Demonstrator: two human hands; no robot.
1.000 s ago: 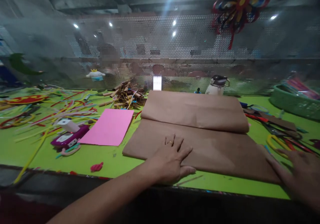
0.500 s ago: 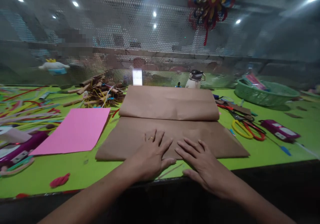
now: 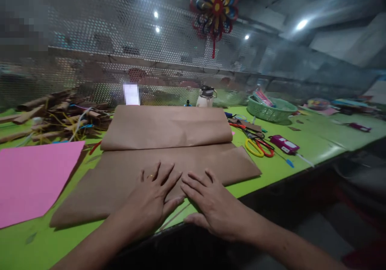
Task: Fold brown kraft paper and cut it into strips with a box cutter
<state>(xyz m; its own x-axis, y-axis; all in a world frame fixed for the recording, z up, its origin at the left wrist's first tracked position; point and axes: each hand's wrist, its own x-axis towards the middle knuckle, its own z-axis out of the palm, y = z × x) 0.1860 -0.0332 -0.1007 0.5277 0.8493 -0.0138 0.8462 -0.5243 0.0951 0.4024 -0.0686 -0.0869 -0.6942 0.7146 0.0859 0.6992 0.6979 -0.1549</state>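
Note:
A large sheet of brown kraft paper (image 3: 169, 127) lies folded on the green table (image 3: 319, 141), its far part doubled over the near part. My left hand (image 3: 153, 195) rests flat on the near layer with its fingers spread and a ring on one finger. Close beside it, my right hand (image 3: 211, 201) also lies open, fingertips on the paper and thumb near the table's front edge. Neither hand grips anything. A sheet of pink paper (image 3: 36, 179) lies to the left of the brown paper.
Scissors with yellow and red handles (image 3: 256, 147) and a purple power strip (image 3: 284, 144) lie to the right. Behind them stands a green basket (image 3: 271, 111). A pile of rolled brown paper pieces (image 3: 60, 115) is at back left. A thermos jug (image 3: 206, 97) stands behind the paper.
The view has turned to the right, so things on the table appear further left, and more of the right side shows. Both hands stay flat on the brown paper.

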